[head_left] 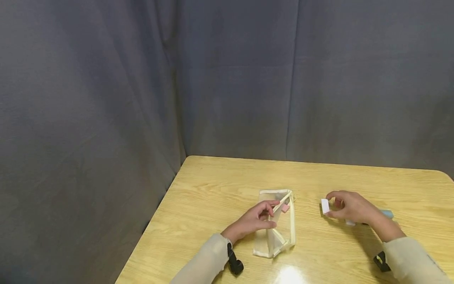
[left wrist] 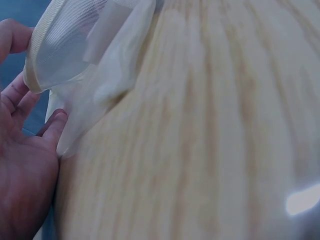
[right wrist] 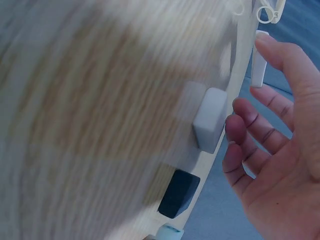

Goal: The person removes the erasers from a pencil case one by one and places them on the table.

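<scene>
Right hand pinches a small white rectangular block, its long axis roughly near-to-far; left of it lies a cream-edged, translucent mesh pouch, its edge gripped by the nearer left hand.

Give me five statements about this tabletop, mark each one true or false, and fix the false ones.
1. The right hand pinches a white block. True.
2. The left hand lies flat on the bare table. False: it holds the mesh pouch by its edge.
3. A pink piece shows in the pouch's opening. True.
4. The pouch is fully closed. False: its edges stand apart.
5. In the right wrist view, a dark block lies between a second white block and a light blue item. True.
</scene>
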